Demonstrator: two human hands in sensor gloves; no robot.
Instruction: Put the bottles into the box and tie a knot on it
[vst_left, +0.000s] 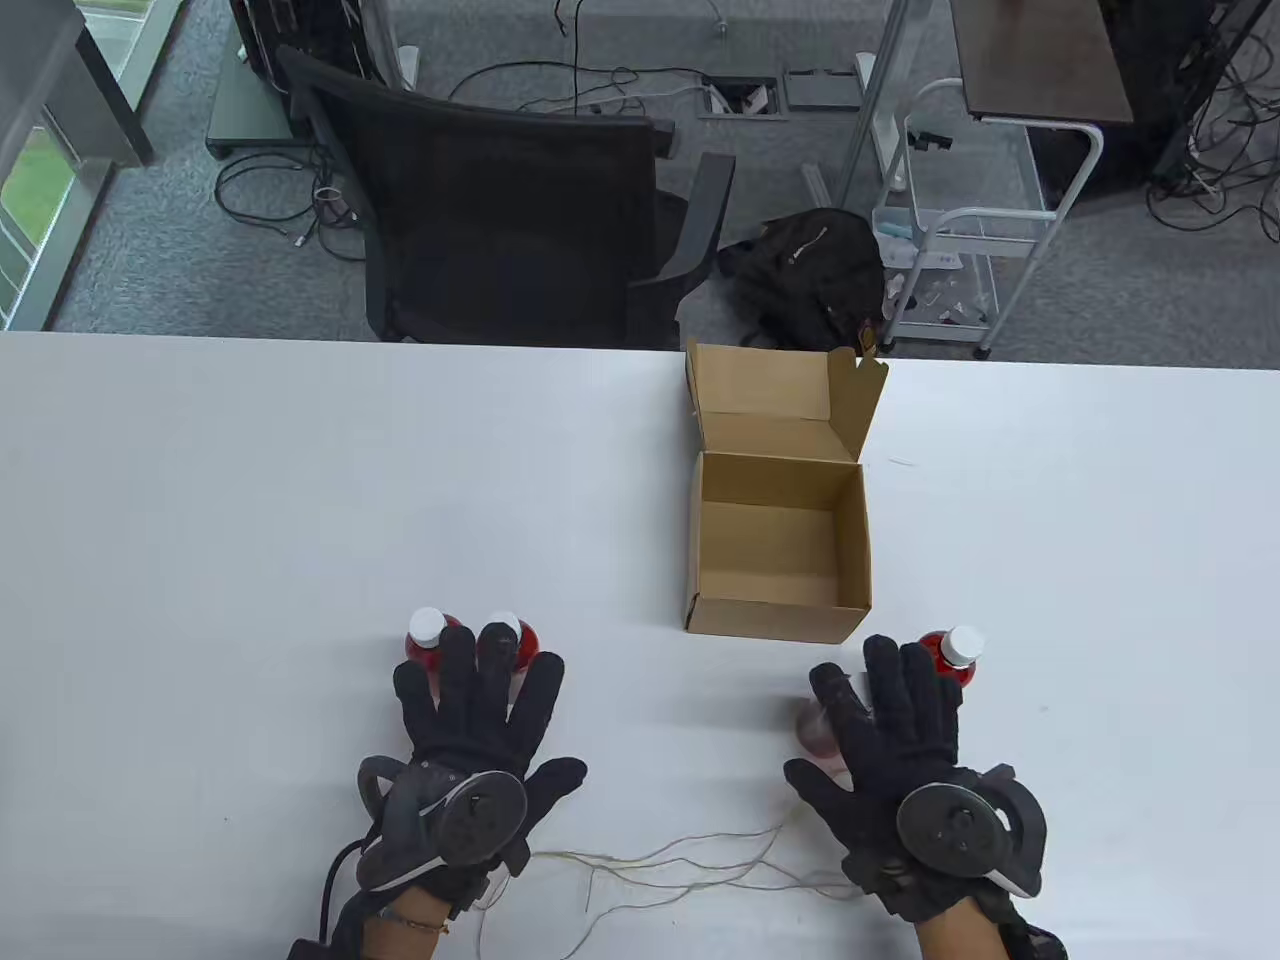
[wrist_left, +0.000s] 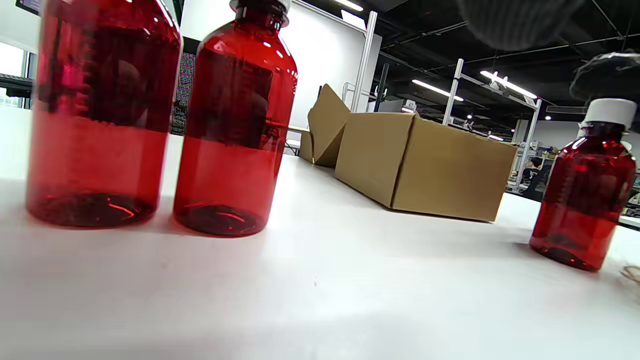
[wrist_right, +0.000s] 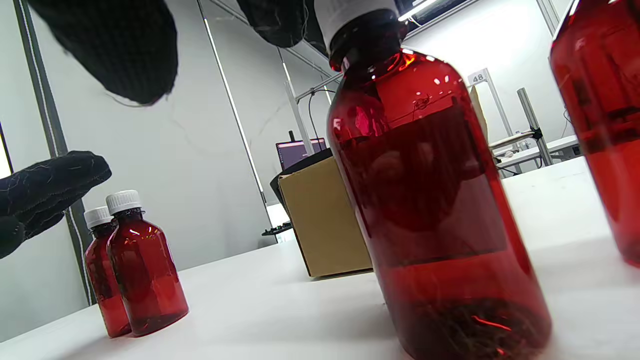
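An open cardboard box (vst_left: 775, 540) stands mid-table with its lid flap up. Two red bottles with white caps (vst_left: 428, 640) (vst_left: 515, 640) stand side by side at the left; my left hand (vst_left: 490, 700) hovers over them with fingers spread, holding nothing. At the right, one red bottle (vst_left: 955, 655) stands beside my right hand (vst_left: 880, 710), and another (vst_left: 815, 730) shows blurred beneath its spread fingers. The right wrist view shows that bottle (wrist_right: 430, 200) close up, with the fingertips (wrist_right: 115, 45) above it, not gripping. The left pair (wrist_left: 100, 115) (wrist_left: 235, 130) stands upright on the table.
A thin pale string (vst_left: 680, 860) lies loose on the white table (vst_left: 250, 500) between my wrists. Beyond the far edge stand a black office chair (vst_left: 510, 220), a black bag (vst_left: 810, 270) and a white cart (vst_left: 950, 230).
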